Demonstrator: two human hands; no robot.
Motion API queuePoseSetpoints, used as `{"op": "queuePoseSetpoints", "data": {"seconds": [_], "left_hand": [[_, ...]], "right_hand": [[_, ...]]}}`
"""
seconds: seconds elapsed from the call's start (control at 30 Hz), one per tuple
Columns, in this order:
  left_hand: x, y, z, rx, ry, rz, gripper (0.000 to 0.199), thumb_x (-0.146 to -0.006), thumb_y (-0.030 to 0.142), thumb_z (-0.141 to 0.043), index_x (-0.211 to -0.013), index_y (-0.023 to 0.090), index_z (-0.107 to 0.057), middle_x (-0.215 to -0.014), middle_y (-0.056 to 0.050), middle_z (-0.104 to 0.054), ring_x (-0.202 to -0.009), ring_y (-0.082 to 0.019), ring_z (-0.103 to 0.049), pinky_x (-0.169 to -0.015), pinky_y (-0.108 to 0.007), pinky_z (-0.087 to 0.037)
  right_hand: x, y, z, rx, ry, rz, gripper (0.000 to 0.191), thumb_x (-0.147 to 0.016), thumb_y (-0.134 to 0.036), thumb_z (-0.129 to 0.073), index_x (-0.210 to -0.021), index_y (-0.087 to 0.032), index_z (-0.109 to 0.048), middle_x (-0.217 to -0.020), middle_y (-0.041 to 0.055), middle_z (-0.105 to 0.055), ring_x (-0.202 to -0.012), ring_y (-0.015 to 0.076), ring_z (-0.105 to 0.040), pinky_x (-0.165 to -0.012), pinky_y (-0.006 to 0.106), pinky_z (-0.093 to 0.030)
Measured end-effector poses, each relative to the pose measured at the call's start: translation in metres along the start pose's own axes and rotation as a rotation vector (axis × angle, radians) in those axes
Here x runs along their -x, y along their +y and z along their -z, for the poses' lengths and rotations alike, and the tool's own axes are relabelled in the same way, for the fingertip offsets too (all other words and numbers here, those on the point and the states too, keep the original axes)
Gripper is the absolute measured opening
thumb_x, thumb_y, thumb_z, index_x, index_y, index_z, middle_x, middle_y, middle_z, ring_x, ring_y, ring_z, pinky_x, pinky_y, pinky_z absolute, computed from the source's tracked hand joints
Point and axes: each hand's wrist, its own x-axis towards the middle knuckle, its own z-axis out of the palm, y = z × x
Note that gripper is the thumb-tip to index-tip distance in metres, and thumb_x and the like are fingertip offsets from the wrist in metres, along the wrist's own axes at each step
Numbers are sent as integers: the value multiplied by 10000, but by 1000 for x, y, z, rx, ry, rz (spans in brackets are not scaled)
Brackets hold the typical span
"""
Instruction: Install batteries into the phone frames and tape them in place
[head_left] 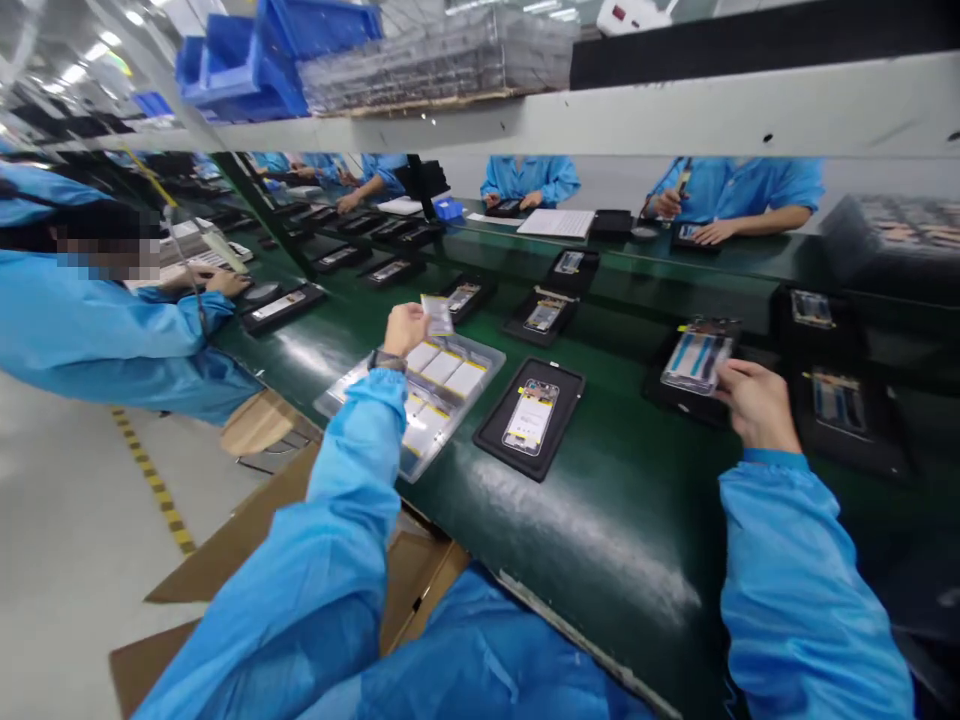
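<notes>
Nearest the front edge of the green table [592, 520], I had a clear tray [491, 360] with flat white batteries [465, 378] laid in it, yellow strips along their edges. Just right of it sat a black tray [491, 432] holding an open phone [529, 420] with a white battery inside. Further right, a second black tray [679, 404] lay beneath the phone frame [697, 360] in my right hand [759, 402], and beyond that hand more dark trays [870, 435] each bore an open phone. Blue bins [262, 60] stood on the shelf [675, 118] above.

The phone frame's long axis ran away from me, its far end leaning a little right, with blue strips lengthwise. The open phone pointed much the same way. I had the loose battery [438, 315] raised over the far edge of the clear tray, its flat face toward me.

My left hand [406, 330] was nearly closed, fingertips pinching the battery by its left side. My right hand was partly curled, thumb and fingers gripping the frame's near right edge.
</notes>
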Motion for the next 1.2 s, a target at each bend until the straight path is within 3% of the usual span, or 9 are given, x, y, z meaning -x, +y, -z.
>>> {"op": "queuePoseSetpoints", "data": {"seconds": [0.1, 0.2, 0.27, 0.33, 0.57, 0.73, 0.87, 1.07, 1.2], "left_hand": [[54, 31, -68, 280, -177, -99, 330, -934, 273, -566, -1213, 116, -649, -1101, -114, -758, -870, -192, -734, -681, -263, -590], [117, 63, -129, 766, -520, -43, 390, -780, 344, -744, -1090, 117, -672, -935, -112, -766, -710, -189, -705, -530, -249, -528], [148, 78, -155, 866, -692, -14, 404, -705, 359, -804, -1017, 137, -674, -843, -87, -758, -651, -173, -679, -488, -234, -492], [168, 86, -171, 859, -754, -34, 396, -688, 370, -820, -985, 155, -669, -797, -65, -751, -624, -159, -659, -471, -227, -477], [194, 83, -188, 820, -872, -49, 353, -734, 388, -812, -962, 182, -638, -669, 0, -705, -485, -106, -550, -452, -222, -444], [204, 85, -189, 803, -903, -54, 341, -770, 388, -788, -993, 178, -639, -725, -16, -723, -541, -122, -598, -490, -235, -487], [209, 86, -191, 767, -819, -74, 338, -741, 371, -813, -980, 171, -681, -864, -57, -734, -666, -165, -655, -490, -257, -515], [217, 86, -192, 621, -586, -197, 200, -740, 286, -810, -890, 175, -739, -814, -33, -657, -710, -151, -637, -602, -270, -552], [216, 85, -195, 631, -496, -196, 300, -696, 299, -865, -879, 165, -668, -800, -17, -663, -696, -130, -623, -601, -235, -505]], "right_hand": [[32, 21, -17, -57, -147, -52, 140, -709, -144, -659, -840, -173, -621, -704, 6, -621, -612, 147, -612, -606, 269, -539], [67, 45, -25, -102, -246, -82, 217, -675, -238, -729, -857, -175, -630, -711, 3, -648, -627, 162, -629, -592, 275, -547], [88, 60, -25, -127, -280, -99, 287, -662, -326, -775, -859, -179, -627, -705, 2, -648, -626, 165, -632, -589, 282, -547], [107, 72, -21, -153, -294, -115, 359, -655, -400, -796, -886, -185, -625, -727, 5, -663, -636, 166, -636, -592, 284, -546], [141, 87, -10, -321, -363, -169, 477, -661, -490, -856, -953, -219, -592, -792, 3, -718, -676, 160, -651, -626, 274, -532], [145, 92, -10, -344, -396, -164, 512, -662, -514, -883, -975, -233, -590, -774, -13, -721, -694, 172, -664, -663, 285, -527], [147, 96, -10, -349, -415, -148, 505, -684, -529, -879, -973, -231, -591, -786, -11, -730, -700, 168, -665, -686, 288, -525], [148, 99, -7, -351, -441, -122, 516, -731, -576, -847, -994, -237, -560, -788, -6, -730, -721, 186, -685, -713, 310, -544], [146, 101, -5, -382, -494, -109, 502, -759, -560, -844, -1010, -236, -554, -817, 4, -742, -732, 187, -694, -731, 319, -554]]}}
